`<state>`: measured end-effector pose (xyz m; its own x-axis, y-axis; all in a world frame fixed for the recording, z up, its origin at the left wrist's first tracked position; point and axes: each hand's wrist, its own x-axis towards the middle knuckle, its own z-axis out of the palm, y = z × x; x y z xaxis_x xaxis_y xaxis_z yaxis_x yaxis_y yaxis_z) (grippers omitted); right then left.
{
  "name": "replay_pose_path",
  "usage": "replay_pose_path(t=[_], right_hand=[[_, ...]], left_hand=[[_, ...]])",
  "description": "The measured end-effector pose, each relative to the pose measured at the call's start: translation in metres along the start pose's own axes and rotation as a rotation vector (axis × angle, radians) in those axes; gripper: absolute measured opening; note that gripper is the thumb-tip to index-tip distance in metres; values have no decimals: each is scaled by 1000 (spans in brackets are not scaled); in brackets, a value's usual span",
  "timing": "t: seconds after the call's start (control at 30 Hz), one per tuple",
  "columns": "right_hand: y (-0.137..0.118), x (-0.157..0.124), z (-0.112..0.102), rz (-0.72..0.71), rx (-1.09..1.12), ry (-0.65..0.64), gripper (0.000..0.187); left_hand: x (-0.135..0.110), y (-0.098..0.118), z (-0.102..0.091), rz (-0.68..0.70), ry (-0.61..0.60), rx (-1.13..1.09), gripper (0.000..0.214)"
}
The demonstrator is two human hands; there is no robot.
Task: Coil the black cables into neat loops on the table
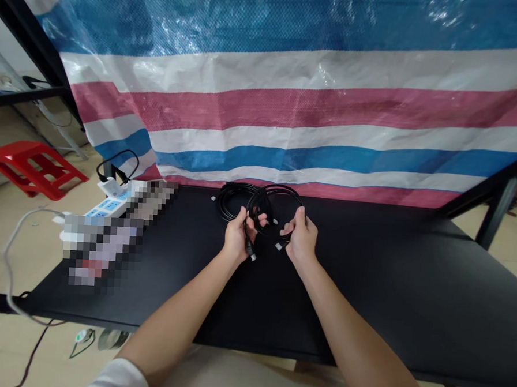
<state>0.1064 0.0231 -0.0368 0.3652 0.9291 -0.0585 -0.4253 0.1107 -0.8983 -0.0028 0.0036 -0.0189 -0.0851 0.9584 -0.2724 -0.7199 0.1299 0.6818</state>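
Between my hands is a looped black cable (280,187) with metal-tipped plugs. My left hand (238,237) is closed on the left side of the loops, and one plug (251,250) points down beneath its fingers. Closed on the right side of the same cable is my right hand (302,237); a second plug (280,246) sticks out to its left. Just behind my left hand, another coil of black cable (230,193) lies on the black table (367,268). A small light plug end (214,198) shows at that coil's left edge.
A white power strip (110,204) with an adapter plugged in stands at the table's left, beside a pixelated area. A striped plastic sheet (289,108) hangs behind the table. On the floor at left is a red stool (37,167). A grey cable (9,261) hangs over the left edge.
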Motion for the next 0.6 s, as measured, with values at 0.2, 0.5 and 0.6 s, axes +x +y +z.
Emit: replay_pose_path(t=[0.2, 0.5, 0.6], right_hand=[[4, -4, -2, -106, -163, 13, 50], [-24, 6, 26, -259, -1244, -153, 19], [-27, 18, 51, -237, -1443, -275, 23]], left_hand=[[-1, 1, 1, 61, 68, 29, 15], [23, 23, -15, 352, 150, 169, 14], [34, 36, -27, 475, 200, 333, 9]])
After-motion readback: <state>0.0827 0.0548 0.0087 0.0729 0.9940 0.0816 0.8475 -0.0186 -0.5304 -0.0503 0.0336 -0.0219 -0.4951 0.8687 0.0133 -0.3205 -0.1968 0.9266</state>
